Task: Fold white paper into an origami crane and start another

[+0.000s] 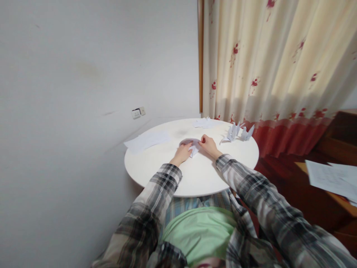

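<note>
On the round white table [156, 167] lies a partly folded sheet of white paper [195, 149], a pointed corner turned towards me. My left hand [184, 152] rests on its left side with the fingers stretched over it, pressing it to the tabletop. At the paper's right end my right hand [208, 144] pinches the edge between thumb and fingers. The far edge of the paper curves up a little between the hands. Its finer creases are too small to make out.
Folded paper cranes [233, 131] stand at the table's right edge. Flat white sheets [147, 140] lie at the left, and more paper [203, 123] sits at the back. A wall is close on the left; a curtain [264, 74] hangs behind. Papers [331, 176] lie on a wooden surface at right.
</note>
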`<control>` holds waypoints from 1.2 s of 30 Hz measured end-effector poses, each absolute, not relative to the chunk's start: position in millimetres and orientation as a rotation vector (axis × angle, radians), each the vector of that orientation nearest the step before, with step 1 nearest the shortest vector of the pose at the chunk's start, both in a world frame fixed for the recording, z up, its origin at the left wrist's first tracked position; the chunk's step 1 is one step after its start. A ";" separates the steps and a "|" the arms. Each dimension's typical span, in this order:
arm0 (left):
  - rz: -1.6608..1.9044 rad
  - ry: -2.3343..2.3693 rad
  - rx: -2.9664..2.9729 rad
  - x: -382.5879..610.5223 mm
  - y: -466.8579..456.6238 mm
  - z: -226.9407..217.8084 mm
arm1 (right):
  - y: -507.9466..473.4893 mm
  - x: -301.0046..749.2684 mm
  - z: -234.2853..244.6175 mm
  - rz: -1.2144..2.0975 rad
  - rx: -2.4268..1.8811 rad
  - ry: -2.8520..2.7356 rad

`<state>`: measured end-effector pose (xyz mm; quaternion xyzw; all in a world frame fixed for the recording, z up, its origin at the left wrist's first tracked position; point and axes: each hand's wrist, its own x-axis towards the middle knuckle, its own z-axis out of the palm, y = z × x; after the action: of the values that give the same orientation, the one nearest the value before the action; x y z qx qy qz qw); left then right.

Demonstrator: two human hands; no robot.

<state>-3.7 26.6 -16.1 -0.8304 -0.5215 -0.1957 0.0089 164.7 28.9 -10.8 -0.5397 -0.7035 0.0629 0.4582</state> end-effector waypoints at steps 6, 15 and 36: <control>-0.586 -1.668 -2.593 -3.4 26.8 -16.6 | 28.9 161.4 -12.3 0.313 -1.160 -1.772; -0.528 -1.548 -2.650 -1.9 24.1 -15.9 | 27.5 160.9 -11.4 0.384 -1.115 -1.752; -0.421 -1.456 -2.690 -1.0 32.1 -23.3 | 23.6 157.8 -10.9 0.676 -0.983 -1.633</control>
<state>-1.0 32.1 -23.3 -0.8709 -0.4715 -0.1362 0.0270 157.8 23.6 -10.9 -0.4118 -0.6844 0.2834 0.5308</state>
